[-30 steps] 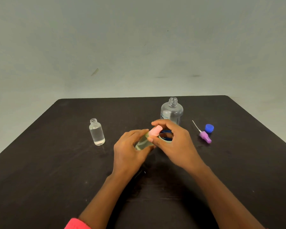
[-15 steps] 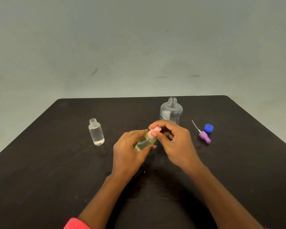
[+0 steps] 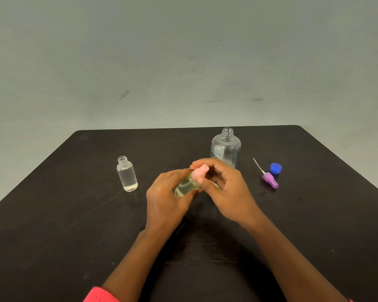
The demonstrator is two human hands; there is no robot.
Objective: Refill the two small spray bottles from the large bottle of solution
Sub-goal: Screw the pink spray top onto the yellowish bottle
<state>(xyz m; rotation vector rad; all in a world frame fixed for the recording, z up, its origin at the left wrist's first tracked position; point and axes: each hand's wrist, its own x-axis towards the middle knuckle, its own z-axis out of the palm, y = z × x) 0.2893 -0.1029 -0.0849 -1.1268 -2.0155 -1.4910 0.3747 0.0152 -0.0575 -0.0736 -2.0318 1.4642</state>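
Left hand [image 3: 166, 201] grips the tilted small spray bottle [image 3: 187, 185] at centre of the table [image 3: 63, 225], long axis 7 to 1 o'clock; right hand [image 3: 225, 192], at its 3 o'clock, pinches the pink spray cap [image 3: 200, 173] on the neck, judged mid-twist.

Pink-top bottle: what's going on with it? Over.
Left hand grips yellowish bottle; right hand pinches pink sprayer. Clear bottle uncapped. Nothing in the way.
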